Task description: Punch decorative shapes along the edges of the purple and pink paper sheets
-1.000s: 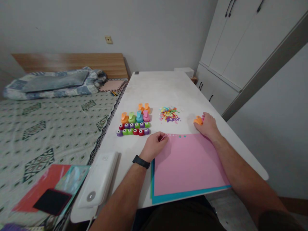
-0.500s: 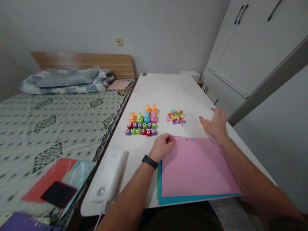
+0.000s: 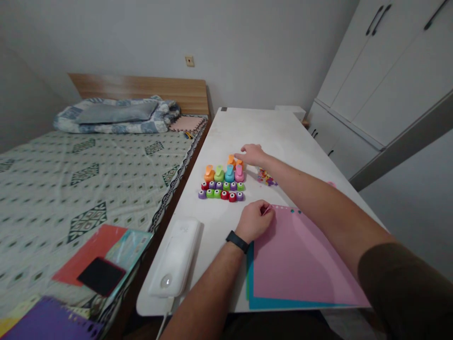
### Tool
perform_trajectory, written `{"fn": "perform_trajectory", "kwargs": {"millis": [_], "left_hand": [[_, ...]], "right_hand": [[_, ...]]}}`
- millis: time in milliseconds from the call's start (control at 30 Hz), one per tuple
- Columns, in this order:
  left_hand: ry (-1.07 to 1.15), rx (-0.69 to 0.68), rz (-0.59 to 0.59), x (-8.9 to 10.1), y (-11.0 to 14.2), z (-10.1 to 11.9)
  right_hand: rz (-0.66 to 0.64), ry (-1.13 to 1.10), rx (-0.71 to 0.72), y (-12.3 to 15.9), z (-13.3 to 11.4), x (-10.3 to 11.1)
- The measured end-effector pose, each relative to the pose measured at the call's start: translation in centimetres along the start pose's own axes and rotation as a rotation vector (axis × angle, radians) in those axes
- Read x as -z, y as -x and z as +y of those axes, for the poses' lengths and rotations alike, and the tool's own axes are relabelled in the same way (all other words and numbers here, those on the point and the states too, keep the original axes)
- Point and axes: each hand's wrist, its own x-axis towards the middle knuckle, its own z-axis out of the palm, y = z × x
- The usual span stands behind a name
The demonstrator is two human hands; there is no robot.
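My left hand (image 3: 256,220), with a dark band on its wrist, is closed in a pinch on the upper left corner of the pink paper sheet (image 3: 300,264). Small punched holes run along that sheet's top edge. Beneath it lies blue paper (image 3: 283,303), with a green edge showing at the left. My right hand (image 3: 252,154) reaches across to the orange craft punches (image 3: 231,159) at the back of the group, fingers apart at the rear one; contact is unclear. In front stand orange, green, blue and pink lever punches (image 3: 230,174) and two rows of small round punches (image 3: 224,194).
Colourful paper cutouts (image 3: 265,177) lie partly hidden behind my right forearm. Past that forearm shows a small pink thing (image 3: 331,184). A white device with a cable (image 3: 177,257) rests on the table's left side. The bed (image 3: 130,179) holds folders and a dark phone (image 3: 101,276).
My right hand has left the orange punch at the table's right side and swung left to the back punches. My left hand keeps its pinch on the sheet. The view has turned slightly.
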Motion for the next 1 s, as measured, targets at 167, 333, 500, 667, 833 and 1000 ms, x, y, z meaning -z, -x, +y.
{"fn": "perform_trajectory", "kwargs": {"millis": [167, 333, 500, 667, 833, 1000], "left_hand": [[0.004, 0.014, -0.013, 0.0, 0.1, 0.0], [0.003, 0.026, -0.016, 0.0, 0.1, 0.2], [-0.011, 0.021, -0.01, 0.0, 0.1, 0.2], [-0.003, -0.001, -0.002, 0.0, 0.1, 0.1], [-0.02, -0.024, -0.002, -0.1, 0.1, 0.0], [-0.026, -0.046, 0.005, -0.2, -0.1, 0.0]], "right_hand": [[-0.021, 0.049, -0.108, -2.5, -2.0, -2.4], [-0.024, 0.008, -0.097, -2.8, -2.7, -3.2], [-0.041, -0.075, -0.026, -2.2, -3.9, -2.8], [0.136, -0.345, 0.089, -1.1, -4.9, -1.3], [0.301, -0.829, 0.165, 2.5, -3.3, 1.7], [0.241, -1.178, 0.085, 10.2, 1.3, 4.1]]}}
